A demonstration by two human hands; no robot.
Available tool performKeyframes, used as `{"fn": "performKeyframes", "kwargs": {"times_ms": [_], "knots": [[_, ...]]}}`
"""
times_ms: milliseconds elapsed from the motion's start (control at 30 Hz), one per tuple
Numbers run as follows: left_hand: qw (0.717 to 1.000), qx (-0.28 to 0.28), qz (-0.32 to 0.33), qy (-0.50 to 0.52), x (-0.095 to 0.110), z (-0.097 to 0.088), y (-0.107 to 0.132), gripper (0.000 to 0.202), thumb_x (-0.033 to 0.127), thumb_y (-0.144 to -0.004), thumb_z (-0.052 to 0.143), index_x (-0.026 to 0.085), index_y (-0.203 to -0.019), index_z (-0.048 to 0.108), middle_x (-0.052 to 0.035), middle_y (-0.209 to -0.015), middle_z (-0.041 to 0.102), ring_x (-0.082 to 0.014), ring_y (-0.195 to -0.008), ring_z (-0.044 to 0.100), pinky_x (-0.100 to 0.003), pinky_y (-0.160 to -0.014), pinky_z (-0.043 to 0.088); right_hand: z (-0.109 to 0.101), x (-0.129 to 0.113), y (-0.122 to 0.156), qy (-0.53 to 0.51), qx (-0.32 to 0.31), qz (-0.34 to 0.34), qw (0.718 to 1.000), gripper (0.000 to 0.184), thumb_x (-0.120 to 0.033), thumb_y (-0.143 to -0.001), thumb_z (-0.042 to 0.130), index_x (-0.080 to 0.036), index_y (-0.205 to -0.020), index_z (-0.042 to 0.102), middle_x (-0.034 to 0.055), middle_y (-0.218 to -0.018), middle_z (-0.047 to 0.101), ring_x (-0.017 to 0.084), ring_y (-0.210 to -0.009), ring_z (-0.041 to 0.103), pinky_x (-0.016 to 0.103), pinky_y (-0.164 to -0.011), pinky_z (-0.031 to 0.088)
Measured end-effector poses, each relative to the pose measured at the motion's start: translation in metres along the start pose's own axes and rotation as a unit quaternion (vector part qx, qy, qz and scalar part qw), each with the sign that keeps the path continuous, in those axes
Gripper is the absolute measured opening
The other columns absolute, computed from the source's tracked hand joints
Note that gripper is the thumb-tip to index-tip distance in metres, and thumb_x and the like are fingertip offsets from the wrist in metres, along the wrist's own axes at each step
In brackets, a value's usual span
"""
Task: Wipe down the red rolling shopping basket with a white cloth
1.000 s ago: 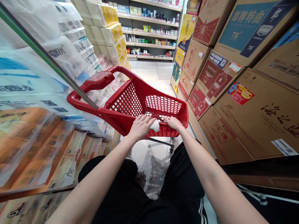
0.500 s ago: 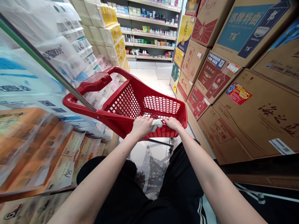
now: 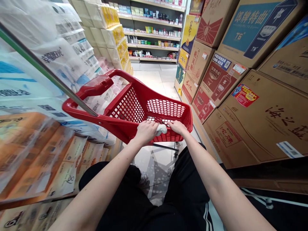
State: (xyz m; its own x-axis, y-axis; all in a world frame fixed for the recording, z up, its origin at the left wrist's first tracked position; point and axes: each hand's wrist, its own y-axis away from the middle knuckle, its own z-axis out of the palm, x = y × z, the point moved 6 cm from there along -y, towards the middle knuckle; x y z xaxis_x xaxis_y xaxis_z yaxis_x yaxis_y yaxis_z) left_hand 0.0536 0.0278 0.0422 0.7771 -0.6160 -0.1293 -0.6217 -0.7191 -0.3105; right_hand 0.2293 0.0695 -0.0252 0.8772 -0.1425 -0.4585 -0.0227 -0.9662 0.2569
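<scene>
Right, on the head view, my only feed: I'm looking down on a red shopping cart [image 3: 121, 127] in an aisle, its long axis slanting from the handle [image 3: 96, 86] at upper left to the front end at right, near side towards me. Here's the relation that counts: both hands are on that near edge, well along towards the front corner, with a bunched white cloth [image 3: 161, 129] between them. The left hand [image 3: 147, 131] is the nearer one; I have it clamped on the cloth, knuckles over the rim, the free wad poking out on its right side. The right hand [image 3: 176, 127] is curled over the same edge, closer to the front corner, gripping the cart itself, fingertips just beside the wad; whether they touch it, I can't tell. A metal pole [image 3: 69, 94] crosses in front of the handle end, with wrapped packs [image 3: 55, 57] stacked to the left, cardboard boxes [image 3: 240, 138] to the right and shelves [image 3: 154, 36] beyond. Now, against the frame a second ago: the left hand sits a touch farther along the edge towards the front, and the handle end shows farther left. Against half a second ago, little in it: the cloth looks slightly more bunched, both grips match.
</scene>
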Motion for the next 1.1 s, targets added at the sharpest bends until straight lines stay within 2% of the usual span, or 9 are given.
{"fn": "performKeyframes", "kwargs": {"times_ms": [100,233,333,467,667,867,1100], "knots": [[0.999,-0.034,-0.030,0.003,-0.002,0.004,-0.010,0.036,0.040,-0.087,0.039,0.016,-0.084,0.065,-0.0120,-0.084,0.067,-0.0246,-0.079,0.062,-0.036,-0.068,0.041,-0.001,0.000,0.001,0.003,0.000,0.015,1.000,0.068,-0.071,-0.083,0.026,-0.021,-0.110,0.064,0.0126,-0.119,0.062,0.029,-0.106,0.058,0.035,-0.081,0.043],[0.994,-0.080,-0.068,0.014,-0.005,0.010,-0.019,0.050,0.049,-0.089,0.029,0.015,-0.082,0.067,-0.0118,-0.081,0.069,-0.0248,-0.072,0.065,-0.032,-0.061,0.041,-0.002,-0.003,0.002,0.005,-0.006,0.009,1.000,0.062,-0.066,-0.085,0.027,-0.023,-0.102,0.067,0.0116,-0.116,0.064,0.031,-0.105,0.059,0.036,-0.079,0.043],[0.988,-0.121,-0.088,0.025,-0.009,0.016,-0.026,0.058,0.053,-0.089,0.024,0.016,-0.081,0.068,-0.0119,-0.079,0.070,-0.0232,-0.069,0.065,-0.030,-0.060,0.041,-0.003,-0.005,0.003,0.009,-0.010,0.006,1.000,0.058,-0.063,-0.086,0.028,-0.023,-0.100,0.068,0.0107,-0.115,0.064,0.030,-0.104,0.059,0.036,-0.078,0.044],[0.983,-0.159,-0.090,0.024,-0.011,0.023,-0.033,0.059,0.053,-0.090,0.023,0.017,-0.081,0.069,-0.0104,-0.079,0.070,-0.0208,-0.069,0.065,-0.028,-0.060,0.041,-0.003,-0.006,0.004,0.019,-0.020,0.000,1.000,0.057,-0.061,-0.088,0.027,-0.022,-0.093,0.068,0.0109,-0.110,0.066,0.028,-0.100,0.060,0.034,-0.077,0.044],[0.992,-0.111,-0.061,0.018,-0.007,0.017,-0.029,0.056,0.052,-0.091,0.023,0.018,-0.079,0.066,-0.0084,-0.081,0.070,-0.0211,-0.072,0.065,-0.028,-0.059,0.041,-0.004,-0.005,0.004,0.017,-0.010,-0.008,1.000,0.058,-0.062,-0.087,0.027,-0.022,-0.087,0.068,0.0109,-0.103,0.068,0.027,-0.094,0.062,0.033,-0.073,0.043],[0.999,-0.035,0.025,0.022,0.003,0.002,-0.018,0.030,0.040,-0.089,0.040,0.018,-0.087,0.061,-0.0070,-0.088,0.067,-0.0214,-0.085,0.061,-0.030,-0.067,0.042,-0.004,-0.003,0.005,0.007,-0.004,-0.008,1.000,0.052,-0.059,-0.087,0.032,-0.023,-0.093,0.069,0.0094,-0.103,0.068,0.026,-0.094,0.061,0.031,-0.073,0.042],[0.997,-0.022,0.065,0.026,0.006,-0.001,-0.013,0.019,0.034,-0.084,0.053,0.018,-0.091,0.059,-0.0068,-0.092,0.065,-0.0216,-0.088,0.058,-0.033,-0.072,0.042,-0.004,-0.003,0.005,0.008,0.004,-0.013,1.000,0.053,-0.059,-0.087,0.032,-0.023,-0.094,0.070,0.0090,-0.103,0.068,0.026,-0.095,0.062,0.030,-0.072,0.042]]}}
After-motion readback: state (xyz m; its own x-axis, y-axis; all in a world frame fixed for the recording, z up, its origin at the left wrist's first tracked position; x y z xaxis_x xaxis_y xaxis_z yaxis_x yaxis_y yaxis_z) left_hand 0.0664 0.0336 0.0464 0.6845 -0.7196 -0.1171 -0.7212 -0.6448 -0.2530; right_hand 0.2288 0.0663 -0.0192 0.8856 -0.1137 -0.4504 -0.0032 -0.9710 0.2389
